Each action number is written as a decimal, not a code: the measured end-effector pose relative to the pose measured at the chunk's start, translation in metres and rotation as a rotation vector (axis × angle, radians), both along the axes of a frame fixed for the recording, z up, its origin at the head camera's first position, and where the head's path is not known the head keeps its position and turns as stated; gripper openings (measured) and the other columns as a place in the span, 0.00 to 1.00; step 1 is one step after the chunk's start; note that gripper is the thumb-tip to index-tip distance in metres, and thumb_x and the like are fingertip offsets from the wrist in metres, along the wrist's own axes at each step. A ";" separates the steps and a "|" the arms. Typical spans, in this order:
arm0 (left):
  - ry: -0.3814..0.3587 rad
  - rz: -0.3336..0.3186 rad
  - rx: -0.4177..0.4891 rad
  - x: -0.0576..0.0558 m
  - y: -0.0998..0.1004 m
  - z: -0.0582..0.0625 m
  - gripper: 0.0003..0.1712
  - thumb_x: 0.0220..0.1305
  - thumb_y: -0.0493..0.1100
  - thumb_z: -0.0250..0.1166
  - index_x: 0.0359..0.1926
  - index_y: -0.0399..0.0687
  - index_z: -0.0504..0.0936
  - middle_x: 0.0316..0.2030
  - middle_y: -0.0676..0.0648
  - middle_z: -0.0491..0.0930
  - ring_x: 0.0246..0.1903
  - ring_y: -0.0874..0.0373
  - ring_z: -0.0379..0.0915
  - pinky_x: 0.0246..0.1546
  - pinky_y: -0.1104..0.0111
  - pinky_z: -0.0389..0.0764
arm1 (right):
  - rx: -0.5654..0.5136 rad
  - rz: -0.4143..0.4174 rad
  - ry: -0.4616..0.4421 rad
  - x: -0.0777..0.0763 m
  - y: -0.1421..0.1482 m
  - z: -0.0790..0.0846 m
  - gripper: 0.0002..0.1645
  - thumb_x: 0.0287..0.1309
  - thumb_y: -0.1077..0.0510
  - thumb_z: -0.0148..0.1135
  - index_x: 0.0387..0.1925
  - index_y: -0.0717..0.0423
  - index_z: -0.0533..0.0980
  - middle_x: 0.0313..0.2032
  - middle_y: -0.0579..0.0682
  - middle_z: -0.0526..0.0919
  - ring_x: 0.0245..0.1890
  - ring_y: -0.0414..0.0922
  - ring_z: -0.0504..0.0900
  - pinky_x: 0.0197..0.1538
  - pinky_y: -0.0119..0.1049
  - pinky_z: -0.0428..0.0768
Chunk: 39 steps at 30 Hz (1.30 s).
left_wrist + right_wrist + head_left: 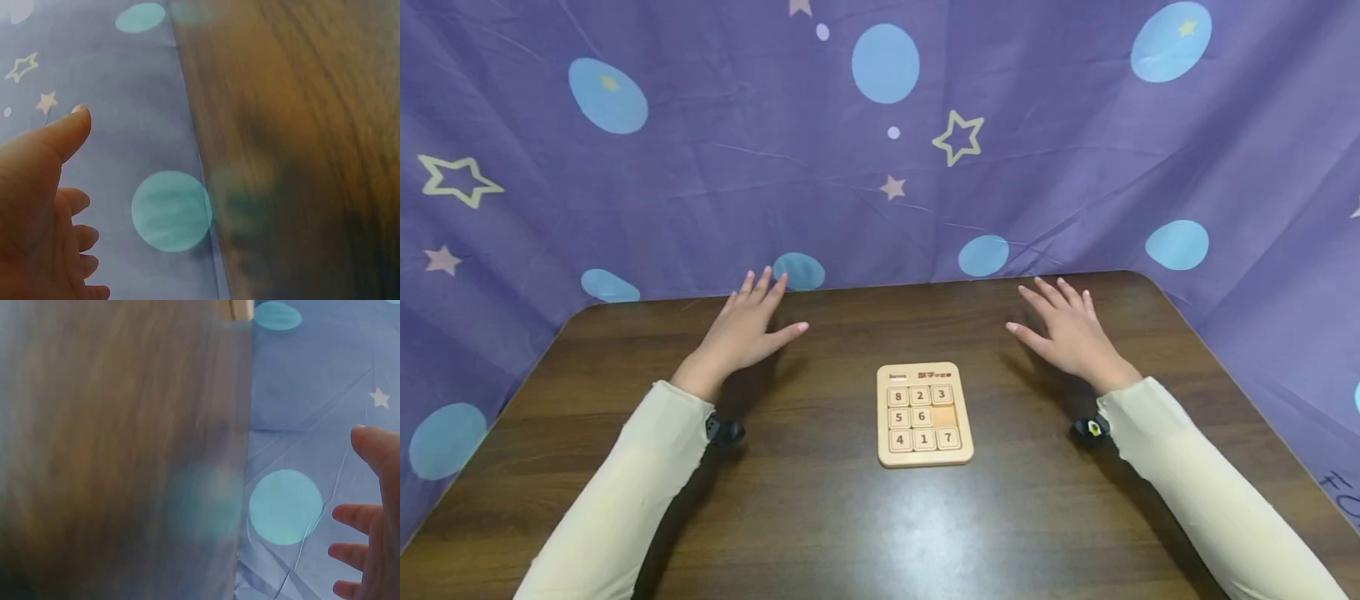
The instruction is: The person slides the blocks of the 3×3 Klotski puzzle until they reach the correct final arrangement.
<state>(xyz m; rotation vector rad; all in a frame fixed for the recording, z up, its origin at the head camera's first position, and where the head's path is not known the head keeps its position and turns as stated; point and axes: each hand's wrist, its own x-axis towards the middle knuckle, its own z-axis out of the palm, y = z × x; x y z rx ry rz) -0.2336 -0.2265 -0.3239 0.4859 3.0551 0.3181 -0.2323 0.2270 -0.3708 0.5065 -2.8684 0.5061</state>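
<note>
Only the head view shows your number puzzle (925, 457) whole: it lies between your two hands, well in from the table's (820, 533) far edge, with eight numbered tiles (921, 417). Its smaller lettering is hard to read. Your left hand (737, 333) and right hand (1071, 333) are spread wide, holding nothing. The right wrist view catches just a pale strip (242, 309), cut off and unclear.
</note>
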 end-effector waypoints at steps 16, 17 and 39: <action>0.024 -0.142 0.142 0.032 0.030 -0.018 0.51 0.62 0.64 0.56 0.74 0.45 0.43 0.73 0.40 0.36 0.72 0.41 0.29 0.67 0.43 0.42 | -0.129 0.138 -0.026 0.035 -0.012 -0.005 0.39 0.60 0.41 0.57 0.67 0.56 0.63 0.68 0.62 0.59 0.69 0.65 0.49 0.65 0.68 0.43; 0.025 -0.150 0.148 0.034 0.032 -0.019 0.51 0.62 0.64 0.56 0.74 0.45 0.43 0.73 0.41 0.36 0.72 0.41 0.29 0.68 0.43 0.42 | -0.135 0.148 -0.034 0.036 -0.014 -0.006 0.38 0.60 0.42 0.57 0.67 0.57 0.63 0.68 0.62 0.58 0.69 0.66 0.49 0.65 0.68 0.43; -0.123 -0.258 0.447 0.072 0.076 -0.042 0.53 0.57 0.54 0.66 0.74 0.45 0.45 0.73 0.43 0.45 0.71 0.42 0.40 0.68 0.48 0.48 | -0.225 0.261 -0.096 0.057 -0.037 -0.016 0.38 0.60 0.43 0.58 0.67 0.55 0.62 0.69 0.59 0.59 0.68 0.62 0.52 0.65 0.63 0.52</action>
